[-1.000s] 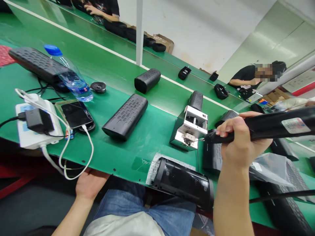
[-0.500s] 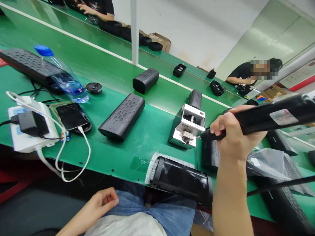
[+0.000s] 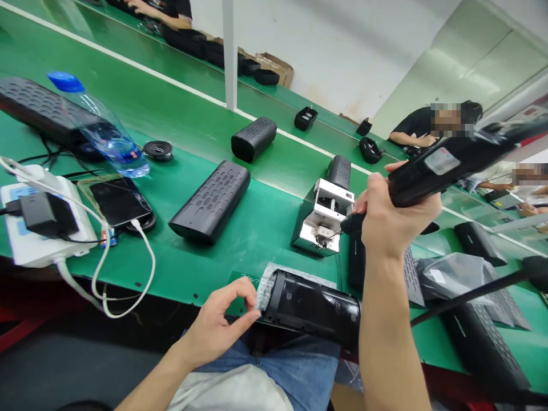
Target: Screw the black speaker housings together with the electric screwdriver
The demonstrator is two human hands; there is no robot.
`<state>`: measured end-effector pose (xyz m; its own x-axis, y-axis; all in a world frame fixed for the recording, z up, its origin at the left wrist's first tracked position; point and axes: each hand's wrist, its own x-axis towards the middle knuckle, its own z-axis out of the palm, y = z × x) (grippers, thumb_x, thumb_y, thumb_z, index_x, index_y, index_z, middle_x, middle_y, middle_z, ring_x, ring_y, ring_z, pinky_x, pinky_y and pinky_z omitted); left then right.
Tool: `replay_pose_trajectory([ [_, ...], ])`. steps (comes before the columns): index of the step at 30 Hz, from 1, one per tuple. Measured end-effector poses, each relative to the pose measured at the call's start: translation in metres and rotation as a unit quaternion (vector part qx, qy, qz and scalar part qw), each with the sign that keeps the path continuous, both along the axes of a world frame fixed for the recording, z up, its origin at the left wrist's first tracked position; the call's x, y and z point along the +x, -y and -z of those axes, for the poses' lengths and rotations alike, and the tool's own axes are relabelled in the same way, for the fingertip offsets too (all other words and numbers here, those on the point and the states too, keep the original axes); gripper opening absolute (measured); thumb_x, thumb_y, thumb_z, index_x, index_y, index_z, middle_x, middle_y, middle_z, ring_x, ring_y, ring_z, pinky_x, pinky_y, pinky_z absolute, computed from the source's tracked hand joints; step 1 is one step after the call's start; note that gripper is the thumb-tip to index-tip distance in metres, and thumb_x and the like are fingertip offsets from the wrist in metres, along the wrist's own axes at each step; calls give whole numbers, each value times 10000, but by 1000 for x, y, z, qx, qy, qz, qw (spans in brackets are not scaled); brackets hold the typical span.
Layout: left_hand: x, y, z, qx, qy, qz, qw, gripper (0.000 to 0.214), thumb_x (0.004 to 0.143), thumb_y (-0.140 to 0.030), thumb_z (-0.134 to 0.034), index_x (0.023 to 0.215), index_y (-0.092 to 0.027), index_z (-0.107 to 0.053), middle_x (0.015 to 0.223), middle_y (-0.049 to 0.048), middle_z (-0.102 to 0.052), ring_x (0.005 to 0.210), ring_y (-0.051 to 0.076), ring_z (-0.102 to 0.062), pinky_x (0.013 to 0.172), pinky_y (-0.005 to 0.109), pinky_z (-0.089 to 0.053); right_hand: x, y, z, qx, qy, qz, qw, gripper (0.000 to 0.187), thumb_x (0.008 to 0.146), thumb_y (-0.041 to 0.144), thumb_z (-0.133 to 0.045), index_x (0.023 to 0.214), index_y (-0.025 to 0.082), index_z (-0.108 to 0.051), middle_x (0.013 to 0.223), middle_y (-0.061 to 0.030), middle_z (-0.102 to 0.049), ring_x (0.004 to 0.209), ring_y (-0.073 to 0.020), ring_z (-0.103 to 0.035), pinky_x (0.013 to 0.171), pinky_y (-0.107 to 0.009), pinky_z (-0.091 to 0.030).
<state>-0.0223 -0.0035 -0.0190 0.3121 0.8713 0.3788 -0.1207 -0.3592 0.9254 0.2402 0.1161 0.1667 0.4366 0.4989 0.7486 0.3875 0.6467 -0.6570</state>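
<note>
The green tabletop [image 3: 265, 228] runs across the whole view. At its near edge lies a black speaker shell [image 3: 312, 308], on its side on a grey foam sheet [image 3: 268, 274], just above the person's lap. A long black electric screwdriver [image 3: 449, 162] slants down from the upper right, its bit tip resting at the mouth of a small metal screw feeder [image 3: 323, 220] that stands behind the shell. Left of the feeder lies a long perforated speaker [image 3: 209, 200], well apart from a shorter speaker [image 3: 253, 137] farther back. A water bottle [image 3: 100, 128] lies tilted at the far left, above a phone [image 3: 117, 200] on its charging lead.

The right hand [image 3: 394, 220] is wrapped tight around the screwdriver's lower end. The left hand [image 3: 218, 322] sits at the shell's left end, thumb and forefinger curled toward each other by the foam sheet's corner — whether they pinch anything cannot be told.
</note>
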Motion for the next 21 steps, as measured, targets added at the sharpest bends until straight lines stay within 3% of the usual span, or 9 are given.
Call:
replay_pose_trajectory([
  [5,-9,6,11,-2,46,17,999,382,1202,-455,-774,908,-237,-663,695,-47,-641,598,126,-547,592,219,-445,8,12,1,-6,-27,30,999,156,857,237,-796,962,253,-681,570,115,-537,390,-176,-534,392,-324,-449],
  [10,-23,15,17,-1,29,21,999,638,1314,-485,-460,733,-224,-495,545,-50,-481,506,130,-432,533,279,-326,11,16,1,5,-23,14,1000,143,851,180,-782,928,257,-689,561,112,-505,381,-175,-513,375,-310,-414],
  [12,-23,16,17,-6,22,8,1000,665,1320,-467,-422,703,-219,-440,556,-41,-455,513,134,-410,542,300,-308,12,17,1,-7,-19,-7,1000,135,875,169,-773,934,257,-688,559,106,-514,386,-173,-506,385,-303,-416],
  [15,-19,13,14,-29,18,-22,999,618,1286,-488,-547,732,-223,-473,612,-50,-427,546,135,-387,551,296,-315,13,19,0,-32,-26,-39,998,144,876,191,-796,952,258,-695,547,110,-522,373,-165,-463,376,-308,-401],
  [18,-12,8,11,-71,17,-53,996,450,1209,-515,-732,875,-235,-620,740,-37,-548,634,144,-510,593,257,-425,16,30,-5,-54,-40,-41,997,158,828,209,-811,937,258,-707,528,118,-518,373,-154,-443,372,-302,-382],
  [21,-6,4,10,-67,17,-41,997,363,1180,-483,-797,936,-241,-681,791,-25,-620,695,153,-584,638,244,-490,25,55,-20,-58,-71,-15,996,201,748,188,-775,928,257,-718,535,123,-511,382,-129,-407,369,-280,-359],
])
